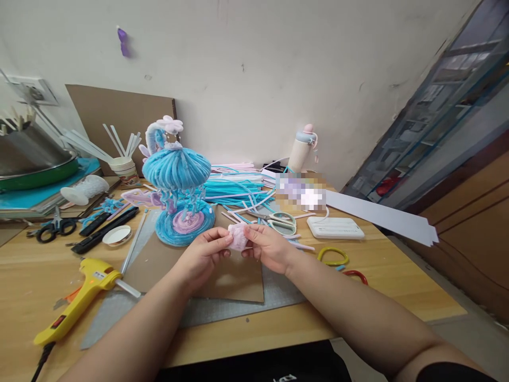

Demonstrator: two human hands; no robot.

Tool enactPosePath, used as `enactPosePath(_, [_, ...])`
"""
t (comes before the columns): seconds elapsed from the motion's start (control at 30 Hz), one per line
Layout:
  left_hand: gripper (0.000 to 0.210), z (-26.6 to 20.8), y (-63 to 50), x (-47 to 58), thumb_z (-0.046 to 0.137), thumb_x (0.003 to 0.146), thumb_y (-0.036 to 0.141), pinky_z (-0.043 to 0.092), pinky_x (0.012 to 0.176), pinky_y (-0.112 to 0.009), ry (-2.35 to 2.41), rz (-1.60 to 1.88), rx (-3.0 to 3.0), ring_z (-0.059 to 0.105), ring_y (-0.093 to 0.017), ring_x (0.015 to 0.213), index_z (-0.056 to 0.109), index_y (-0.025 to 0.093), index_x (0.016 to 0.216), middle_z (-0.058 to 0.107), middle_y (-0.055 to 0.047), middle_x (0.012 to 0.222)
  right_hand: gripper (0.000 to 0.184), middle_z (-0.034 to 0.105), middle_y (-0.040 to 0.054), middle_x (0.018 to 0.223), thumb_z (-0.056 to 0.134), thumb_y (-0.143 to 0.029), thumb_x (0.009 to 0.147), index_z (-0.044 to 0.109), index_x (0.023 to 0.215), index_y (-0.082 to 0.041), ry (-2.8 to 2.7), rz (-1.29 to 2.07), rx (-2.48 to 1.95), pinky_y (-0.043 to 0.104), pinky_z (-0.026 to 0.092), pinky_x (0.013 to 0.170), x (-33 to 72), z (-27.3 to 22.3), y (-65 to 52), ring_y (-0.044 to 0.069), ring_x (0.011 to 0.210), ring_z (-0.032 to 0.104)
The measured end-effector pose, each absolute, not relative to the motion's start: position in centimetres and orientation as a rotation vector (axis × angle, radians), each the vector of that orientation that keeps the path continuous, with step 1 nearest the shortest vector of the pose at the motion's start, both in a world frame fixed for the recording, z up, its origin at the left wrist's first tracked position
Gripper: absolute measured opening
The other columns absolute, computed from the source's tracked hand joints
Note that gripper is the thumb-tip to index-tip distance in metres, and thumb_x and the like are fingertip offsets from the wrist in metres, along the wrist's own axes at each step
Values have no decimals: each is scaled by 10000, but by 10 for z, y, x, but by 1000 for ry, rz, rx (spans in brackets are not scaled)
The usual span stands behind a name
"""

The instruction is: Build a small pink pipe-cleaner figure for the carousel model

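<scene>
My left hand [204, 253] and my right hand [268, 245] meet over a brown cardboard sheet [234, 278], both pinching a small fuzzy pale-pink pipe-cleaner piece [238, 237] between their fingertips. Just behind them stands a blue and pink pipe-cleaner figure [177, 180], a domed top on a round spiral base. A heap of blue, white and pink pipe cleaners [234, 191] lies behind it to the right, and pale green scissors [283, 222] rest beside my right hand.
A yellow glue gun [79, 297] lies front left on the wooden table [389, 276]. Black scissors [51, 228], black cutters [105, 228], a white lid [117, 235], a white power bank [334, 227], yellow and red rings [333, 256] and a bottle [301, 148] lie about. A metal pan [32, 159] is far left.
</scene>
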State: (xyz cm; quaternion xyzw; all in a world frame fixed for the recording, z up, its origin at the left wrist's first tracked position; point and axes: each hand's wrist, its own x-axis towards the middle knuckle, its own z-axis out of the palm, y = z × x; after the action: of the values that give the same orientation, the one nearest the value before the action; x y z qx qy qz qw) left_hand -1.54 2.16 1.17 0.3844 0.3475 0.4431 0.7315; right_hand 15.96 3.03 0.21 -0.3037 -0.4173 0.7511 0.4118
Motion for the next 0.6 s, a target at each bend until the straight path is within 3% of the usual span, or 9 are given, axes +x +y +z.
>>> enactPosePath(0.17, [177, 12, 23, -18, 767, 655, 262, 408, 609, -196, 822, 932, 941, 523, -81, 655, 676, 124, 719, 608, -13, 743, 326, 626, 24, 767, 720, -445, 696, 697, 845, -156, -1151, 1747, -806, 199, 423, 567, 163, 5, 30, 85, 648, 534])
enactPosePath(0.37, [215, 14, 23, -20, 793, 611, 277, 399, 683, -223, 803, 871, 1055, 553, -107, 682, 683, 129, 722, 647, -12, 709, 360, 633, 31, 758, 733, -451, 678, 697, 874, -151, -1184, 1846, -746, 214, 443, 572, 163, 6, 27, 97, 653, 555])
enactPosePath(0.6, [255, 13, 24, -21, 812, 566, 280, 393, 632, -230, 808, 836, 1041, 540, -114, 627, 665, 110, 686, 631, -18, 652, 359, 642, 33, 726, 750, -455, 650, 700, 816, -141, -1121, 1874, -779, 221, 433, 577, 157, 3, 24, 102, 637, 568])
